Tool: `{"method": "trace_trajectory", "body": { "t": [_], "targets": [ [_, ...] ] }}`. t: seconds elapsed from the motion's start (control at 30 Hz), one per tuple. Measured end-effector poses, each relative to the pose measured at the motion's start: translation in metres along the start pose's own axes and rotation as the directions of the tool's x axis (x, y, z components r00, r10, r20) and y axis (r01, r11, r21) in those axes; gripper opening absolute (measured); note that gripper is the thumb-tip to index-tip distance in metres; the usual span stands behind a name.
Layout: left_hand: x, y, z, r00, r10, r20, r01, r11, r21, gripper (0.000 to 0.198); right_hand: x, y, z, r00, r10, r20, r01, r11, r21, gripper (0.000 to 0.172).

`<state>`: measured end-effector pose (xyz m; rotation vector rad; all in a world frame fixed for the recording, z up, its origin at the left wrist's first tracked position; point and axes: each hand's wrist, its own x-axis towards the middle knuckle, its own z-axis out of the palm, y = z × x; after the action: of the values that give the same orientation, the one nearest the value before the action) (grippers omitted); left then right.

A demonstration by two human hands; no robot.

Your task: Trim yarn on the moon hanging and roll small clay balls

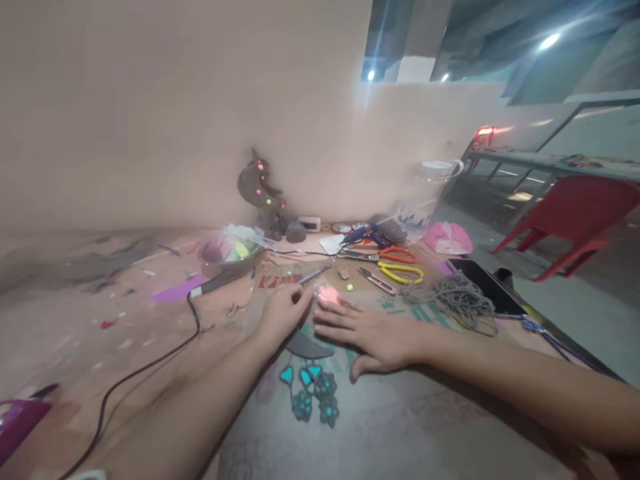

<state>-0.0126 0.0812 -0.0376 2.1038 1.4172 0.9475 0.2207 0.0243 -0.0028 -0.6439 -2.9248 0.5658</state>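
By right hand (380,337), pink-filled packet (328,295), bowl (234,269) of plastic bags (239,244)

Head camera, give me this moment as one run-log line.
left hand: near pink packet, grip unclear; right hand: palm down, at packet; dark crescent: between hands; teal hearts: nearer wearer

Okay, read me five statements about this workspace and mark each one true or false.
1. The right hand lies spread, palm down. True.
2. The bowl stands to the right of the left hand. False: it stands to the left.
3. The hearts near the dark crescent are turquoise. True.
4. The chair is blue. False: it is red.
5. The yellow-handled scissors lie farther away than the right hand. True.
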Motion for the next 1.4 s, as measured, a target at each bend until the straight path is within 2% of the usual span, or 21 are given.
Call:
{"method": "trace_trajectory", "body": {
  "t": [0.1, 0.17, 0.27, 0.33, 0.43, 0.53, 0.6, 0.67, 0.7, 0.77, 0.87, 1.03, 1.1, 1.23, 1.4],
  "targets": [
    [0.001, 0.001, 0.0, 1.0, -0.003, 0.013, 0.003, 1.0, -0.001, 0.037, -0.031, -0.014, 0.004, 0.998, 0.048, 0.034, -0.048, 0.999, -0.006, 0.087],
    [0.002, 0.001, 0.0, 1.0, -0.003, 0.022, 0.003, 1.0, -0.001, 0.037, -0.037, -0.031, 0.01, 0.999, 0.027, 0.037, -0.027, 1.0, -0.003, 0.086],
    [0.002, 0.002, -0.001, 0.999, -0.006, 0.034, 0.006, 1.0, -0.002, 0.039, -0.017, -0.043, 0.021, 0.995, -0.098, 0.001, 0.098, 0.995, -0.031, 0.076],
    [0.001, 0.004, -0.004, 0.999, -0.014, 0.037, 0.015, 1.0, -0.005, 0.039, 0.004, -0.034, 0.023, 0.99, -0.139, -0.032, 0.136, 0.988, -0.073, 0.074],
    [-0.001, 0.008, -0.007, 0.999, -0.024, 0.044, 0.024, 1.0, -0.015, 0.04, 0.016, -0.009, 0.016, 0.993, -0.049, -0.11, 0.04, 0.996, -0.085, 0.082],
    [-0.002, 0.01, -0.008, 0.998, -0.028, 0.056, 0.03, 0.999, -0.028, 0.039, -0.005, 0.005, 0.002, 0.972, 0.02, -0.234, -0.02, 1.0, 0.002, 0.086],
    [-0.002, 0.01, -0.008, 0.998, -0.038, 0.059, 0.04, 0.999, -0.03, 0.038, -0.028, 0.005, -0.007, 0.918, 0.137, -0.371, -0.107, 0.989, 0.1, 0.074],
    [-0.002, 0.01, -0.008, 0.997, -0.056, 0.053, 0.057, 0.998, -0.026, 0.037, -0.048, 0.002, -0.013, 0.852, 0.279, -0.442, -0.223, 0.959, 0.175, 0.056],
    [-0.002, 0.011, -0.008, 0.997, -0.065, 0.05, 0.066, 0.998, -0.02, 0.037, -0.055, 0.0, -0.013, 0.836, 0.332, -0.437, -0.274, 0.942, 0.192, 0.047],
    [-0.002, 0.013, -0.008, 0.996, -0.081, 0.043, 0.081, 0.997, -0.002, 0.037, -0.062, -0.001, -0.011, 0.835, 0.396, -0.383, -0.348, 0.918, 0.191, 0.035],
    [-0.002, 0.018, -0.01, 0.995, -0.095, 0.036, 0.094, 0.995, 0.024, 0.037, -0.056, 0.0, -0.005, 0.83, 0.448, -0.331, -0.417, 0.894, 0.164, 0.033],
    [-0.003, 0.023, -0.012, 0.994, -0.098, 0.05, 0.097, 0.995, 0.022, 0.036, -0.031, 0.011, -0.007, 0.91, 0.334, -0.246, -0.296, 0.938, 0.179, 0.033],
    [-0.003, 0.022, -0.012, 0.994, -0.094, 0.049, 0.093, 0.995, 0.023, 0.036, -0.024, 0.017, -0.01, 0.919, 0.322, -0.226, -0.285, 0.941, 0.184, 0.033],
    [-0.003, 0.018, -0.011, 0.997, -0.065, 0.031, 0.064, 0.998, 0.019, 0.038, -0.018, 0.027, -0.01, 0.911, 0.334, -0.24, -0.294, 0.937, 0.189, 0.024],
    [-0.003, 0.013, -0.007, 0.998, -0.059, 0.03, 0.058, 0.998, 0.034, 0.039, -0.017, 0.033, -0.004, 0.863, 0.391, -0.32, -0.326, 0.915, 0.238, 0.02]
  ]
}}
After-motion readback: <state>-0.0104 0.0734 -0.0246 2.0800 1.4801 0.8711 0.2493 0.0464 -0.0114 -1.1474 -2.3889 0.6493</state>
